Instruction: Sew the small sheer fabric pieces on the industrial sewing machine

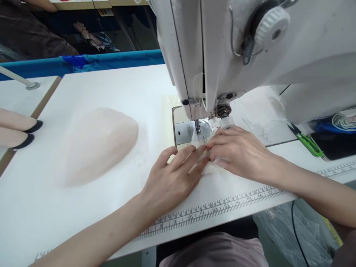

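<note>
A small piece of sheer white fabric point(198, 140) lies under the presser foot point(197, 127) of a white sewing machine point(186, 55). My left hand point(174, 176) rests in front of the needle plate, its fingers bent and its fingertips gathered on the fabric's near edge. Meeting it from the right, my right hand point(240, 152) pinches the same fabric between thumb and fingers. The fingertips of both hands almost touch, and they hide part of the cloth. To the left, a sheer beige fabric piece point(102, 144) with a rounded outline lies flat on the white table point(133, 87).
Green-handled snips point(308, 142) lie at the right beside a dark flat object point(338, 142). A printed ruler point(211, 207) runs along the front edge. Two beige shapes with black ends point(20, 129) lie at far left. Part of another person point(30, 33) shows behind.
</note>
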### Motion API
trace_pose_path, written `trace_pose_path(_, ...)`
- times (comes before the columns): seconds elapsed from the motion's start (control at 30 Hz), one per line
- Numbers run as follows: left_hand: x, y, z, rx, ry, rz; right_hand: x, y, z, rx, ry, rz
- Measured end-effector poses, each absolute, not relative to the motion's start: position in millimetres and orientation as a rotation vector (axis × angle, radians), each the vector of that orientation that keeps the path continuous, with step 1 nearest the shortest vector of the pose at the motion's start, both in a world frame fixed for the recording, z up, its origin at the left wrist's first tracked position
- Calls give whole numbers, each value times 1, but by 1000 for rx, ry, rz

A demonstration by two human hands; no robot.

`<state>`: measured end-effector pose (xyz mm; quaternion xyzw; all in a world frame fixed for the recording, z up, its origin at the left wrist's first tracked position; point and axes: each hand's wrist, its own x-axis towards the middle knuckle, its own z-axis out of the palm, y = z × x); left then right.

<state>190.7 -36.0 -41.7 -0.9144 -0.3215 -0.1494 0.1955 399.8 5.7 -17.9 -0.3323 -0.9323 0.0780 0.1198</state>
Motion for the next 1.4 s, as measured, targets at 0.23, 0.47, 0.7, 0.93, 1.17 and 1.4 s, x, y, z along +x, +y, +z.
trace_pose_path(0.23, 187, -41, -42, -2611, -990, -360, 401, 5, -20, -959, -2719, 171)
trace_pose_path(0.47, 187, -32, -43, -2630, -1043, -390, 400, 10, -20, -1016, -2686, 218)
trace_pose_path(0.7, 184, -16, -47, -2655, -1117, -455, 399, 19, -27, -1094, -2600, 259)
trace_pose_path(0.93, 184, -2, -52, -2633, -1170, -513, 399, 30, -37, -1140, -2528, 274)
trace_pose_path(1.17, 189, -5, -45, -2594, -1329, -516, 396, 26, -41, -1089, -2507, 208)
trace_pose_path(1.4, 194, 13, -19, -2939, -1821, -562, 397, 26, -38, -1079, -2338, 301)
